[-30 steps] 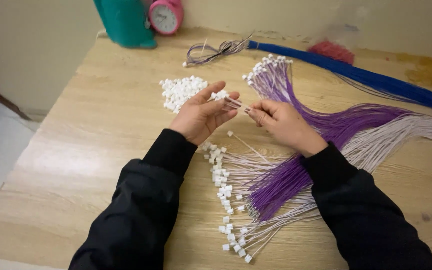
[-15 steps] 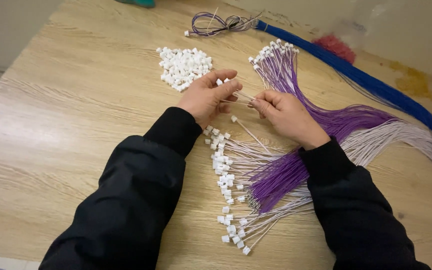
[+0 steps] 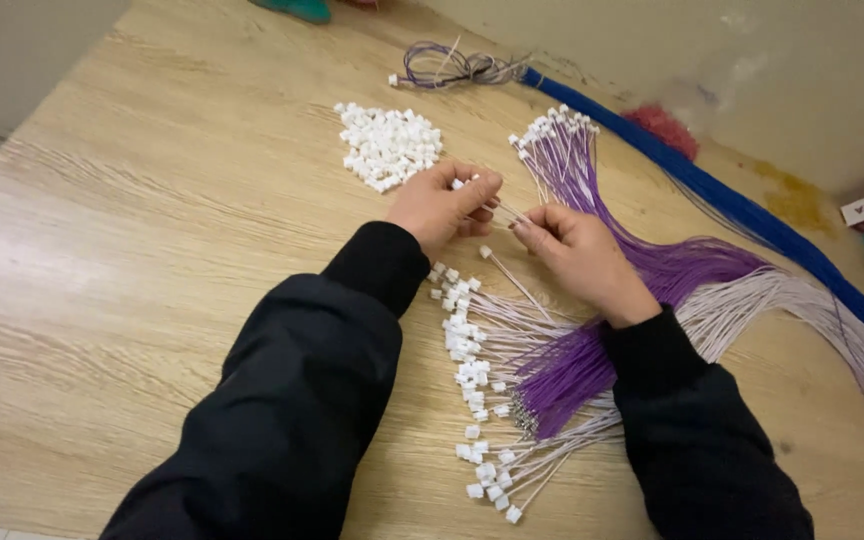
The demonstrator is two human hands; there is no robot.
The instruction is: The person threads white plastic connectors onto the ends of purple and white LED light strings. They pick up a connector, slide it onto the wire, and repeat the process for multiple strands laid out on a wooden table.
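Over the wooden table (image 3: 152, 200), left hand (image 3: 442, 205) pinching white connector (image 3: 459, 184), right hand (image 3: 577, 250) pinching its wire (image 3: 514, 214)

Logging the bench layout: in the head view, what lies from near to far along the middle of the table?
Finished wires with white connectors → left hand and right hand, pinching a thin wire → pile of loose white connectors → coiled wire bundle.

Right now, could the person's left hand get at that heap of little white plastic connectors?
Probably yes. The left hand pinches a small connector just below the heap of white connectors, with only bare table between them. The right hand stays clear, off to the side.
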